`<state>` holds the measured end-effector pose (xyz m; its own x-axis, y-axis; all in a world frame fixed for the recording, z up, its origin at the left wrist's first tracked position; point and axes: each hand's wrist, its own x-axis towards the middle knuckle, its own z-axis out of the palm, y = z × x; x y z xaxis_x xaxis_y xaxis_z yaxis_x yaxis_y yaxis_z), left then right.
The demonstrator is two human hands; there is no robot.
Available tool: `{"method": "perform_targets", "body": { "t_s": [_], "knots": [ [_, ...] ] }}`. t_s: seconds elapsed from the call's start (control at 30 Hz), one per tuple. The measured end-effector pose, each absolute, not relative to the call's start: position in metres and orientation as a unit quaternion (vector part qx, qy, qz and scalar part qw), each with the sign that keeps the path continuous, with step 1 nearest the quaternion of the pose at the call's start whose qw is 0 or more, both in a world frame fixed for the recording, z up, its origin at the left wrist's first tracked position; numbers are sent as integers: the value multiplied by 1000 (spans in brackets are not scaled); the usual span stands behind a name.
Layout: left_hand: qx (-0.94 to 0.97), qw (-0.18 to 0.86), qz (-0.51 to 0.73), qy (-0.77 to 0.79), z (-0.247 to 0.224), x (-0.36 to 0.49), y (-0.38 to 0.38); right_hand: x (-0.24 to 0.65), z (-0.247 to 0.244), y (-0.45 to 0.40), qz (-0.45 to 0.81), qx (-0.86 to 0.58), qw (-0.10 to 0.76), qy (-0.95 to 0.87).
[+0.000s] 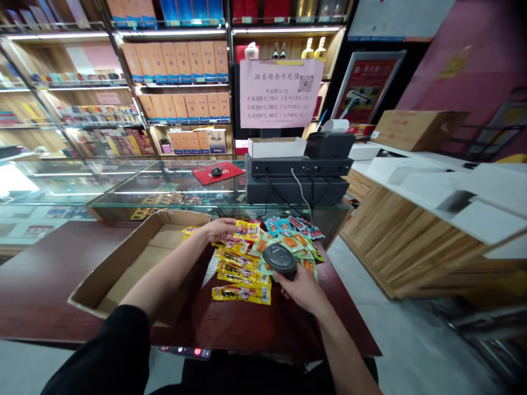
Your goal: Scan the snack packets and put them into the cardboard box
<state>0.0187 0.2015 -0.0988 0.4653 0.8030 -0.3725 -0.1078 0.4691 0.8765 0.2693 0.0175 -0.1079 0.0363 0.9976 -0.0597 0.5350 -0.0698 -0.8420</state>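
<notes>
My left hand (223,229) pinches a small yellow snack packet (247,230) by its left end, above the far end of the packets. My right hand (300,286) is wrapped round the handle of a dark handheld scanner (280,260), whose head points away from me. Several long yellow packets (242,293) lie in a column on the dark red table (230,332), left of the scanner. Pale green packets with orange pictures (290,241) lie partly hidden behind the scanner. Farther back are blue packets (284,226) and red-and-blue ones (307,226).
An open cardboard box (123,274) stands on the table at the left, beneath my left forearm. Beyond the table are a glass counter (173,184), a red mouse pad (218,173) and black register equipment (298,186) with cables. A wooden cabinet (395,230) stands at the right.
</notes>
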Motion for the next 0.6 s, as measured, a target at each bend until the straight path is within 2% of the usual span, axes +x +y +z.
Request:
{"method": "perform_targets", "body": {
  "t_s": [0.23,0.4,0.6],
  "knots": [
    [432,670,355,487,-42,-93,205,245,-102,34,316,-622,324,-639],
    [406,620,337,581,-60,-160,194,221,-96,40,291,-619,298,-666],
    [420,593,290,622,-91,-170,182,204,-90,40,288,-616,290,-673]
  ]
}}
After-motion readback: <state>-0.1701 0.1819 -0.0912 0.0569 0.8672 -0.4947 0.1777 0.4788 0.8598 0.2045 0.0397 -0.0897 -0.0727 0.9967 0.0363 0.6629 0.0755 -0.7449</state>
